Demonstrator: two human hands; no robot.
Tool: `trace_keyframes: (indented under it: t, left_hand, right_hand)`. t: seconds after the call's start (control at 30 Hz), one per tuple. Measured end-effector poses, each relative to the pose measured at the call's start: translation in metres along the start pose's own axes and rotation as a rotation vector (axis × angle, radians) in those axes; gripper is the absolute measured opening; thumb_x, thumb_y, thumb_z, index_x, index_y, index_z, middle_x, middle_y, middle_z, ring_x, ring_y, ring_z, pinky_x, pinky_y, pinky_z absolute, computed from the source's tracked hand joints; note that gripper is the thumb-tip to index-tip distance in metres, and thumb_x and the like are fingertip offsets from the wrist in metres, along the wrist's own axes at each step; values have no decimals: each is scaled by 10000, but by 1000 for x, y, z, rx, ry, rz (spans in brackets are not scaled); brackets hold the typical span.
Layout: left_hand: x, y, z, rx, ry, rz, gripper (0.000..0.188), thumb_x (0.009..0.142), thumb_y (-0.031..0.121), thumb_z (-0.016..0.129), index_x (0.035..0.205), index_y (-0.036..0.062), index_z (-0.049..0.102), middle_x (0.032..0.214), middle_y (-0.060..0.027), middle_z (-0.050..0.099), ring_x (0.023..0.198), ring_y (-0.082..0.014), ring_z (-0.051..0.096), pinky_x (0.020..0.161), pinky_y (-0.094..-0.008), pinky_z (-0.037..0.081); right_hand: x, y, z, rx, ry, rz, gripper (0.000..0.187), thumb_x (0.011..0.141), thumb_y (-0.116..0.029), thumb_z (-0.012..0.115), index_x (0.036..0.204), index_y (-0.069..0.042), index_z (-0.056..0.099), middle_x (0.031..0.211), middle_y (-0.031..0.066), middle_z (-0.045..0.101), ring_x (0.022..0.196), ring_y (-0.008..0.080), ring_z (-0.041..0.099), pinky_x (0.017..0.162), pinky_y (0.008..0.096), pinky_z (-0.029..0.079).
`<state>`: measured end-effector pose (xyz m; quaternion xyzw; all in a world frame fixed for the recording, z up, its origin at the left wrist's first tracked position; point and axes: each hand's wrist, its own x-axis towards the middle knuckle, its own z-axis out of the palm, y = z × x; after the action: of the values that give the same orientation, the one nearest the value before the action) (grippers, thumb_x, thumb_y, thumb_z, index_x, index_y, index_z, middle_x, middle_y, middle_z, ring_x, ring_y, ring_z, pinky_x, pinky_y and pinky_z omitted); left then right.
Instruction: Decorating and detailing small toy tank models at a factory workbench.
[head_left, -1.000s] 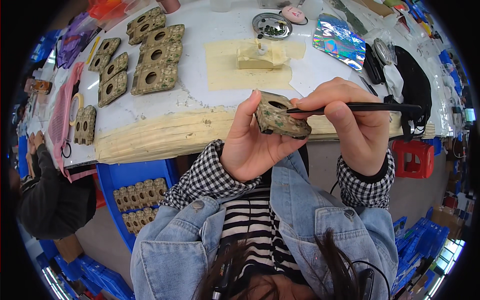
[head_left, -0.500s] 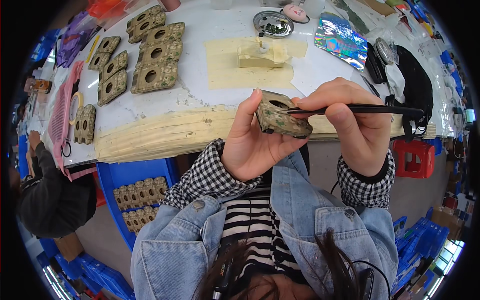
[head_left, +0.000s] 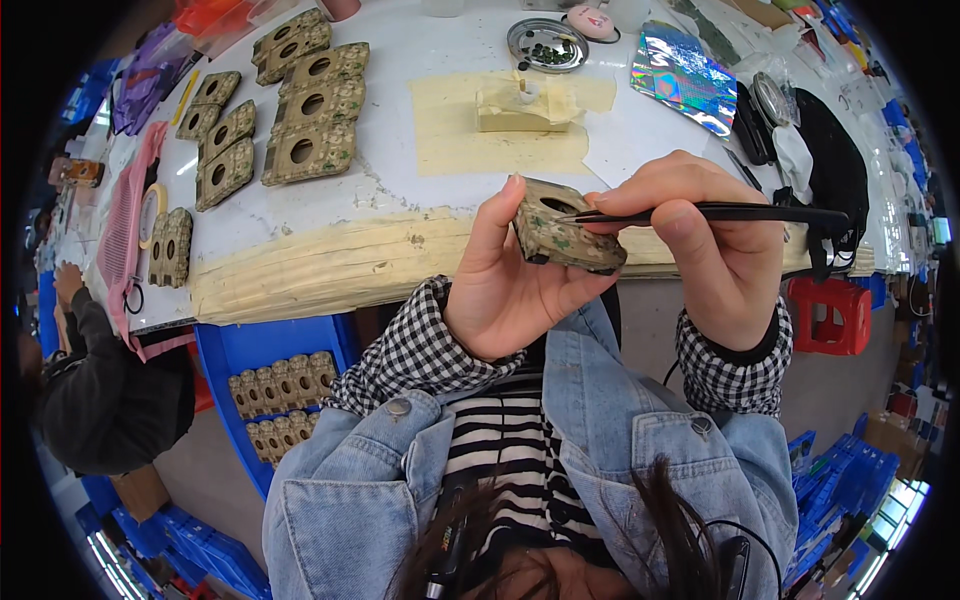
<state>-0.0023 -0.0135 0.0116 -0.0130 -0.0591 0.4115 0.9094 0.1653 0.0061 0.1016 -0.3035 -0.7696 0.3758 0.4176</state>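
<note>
Basically, left hand [head_left: 510, 305] clamped on a camo case [head_left: 562, 240], right hand [head_left: 708, 245] pinching black tweezers [head_left: 765, 212] with the tip by the case's round hole.
Case is tilted, held up off the table [head_left: 400, 205] over its padded near edge [head_left: 340, 268], in front of my chest; I've got it by its edges, fingers closed, and the tweezers sit firm between thumb and fingers. Can't tell if the tip touches or carries anything, too small. Risks, my guess: pressing too hard or at a bad angle could make the tip skid and scratch the patterned face or jab my left hand; a loose edge hold could let the case twist and drop past the edge to the floor [head_left: 640, 370].
</note>
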Motion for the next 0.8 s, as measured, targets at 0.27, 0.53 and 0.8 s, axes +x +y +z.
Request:
trace_keyframes:
  t: [0.27, 0.53, 0.8]
  left_hand:
    - [0, -1, 0, 4, -4, -4, 586, 961, 484, 319, 1296, 8, 383, 1207, -170, 527, 1088, -293, 567, 928, -395, 511]
    - [0, 0, -2, 9, -16, -12, 580, 961, 480, 320, 1294, 9, 383, 1204, -166, 529, 1095, -283, 562, 933, -395, 507]
    - [0, 1, -3, 8, -32, -15, 580, 959, 485, 324, 1292, 14, 389, 1206, -159, 530, 1110, -270, 553, 947, -402, 495]
  right_hand:
    - [-1, 1, 1, 47, 14, 12, 308, 947, -187, 465, 896, 59, 644, 860, 147, 660, 787, 189, 616, 720, 289, 478]
    - [0, 0, 0, 0, -2, 1, 311, 945, -194, 470, 892, 56, 647, 857, 148, 665, 785, 192, 616, 720, 293, 476]
    - [-1, 2, 1, 2, 11, -17, 310, 943, -197, 472, 891, 53, 649, 848, 153, 666, 784, 195, 613, 721, 298, 471]
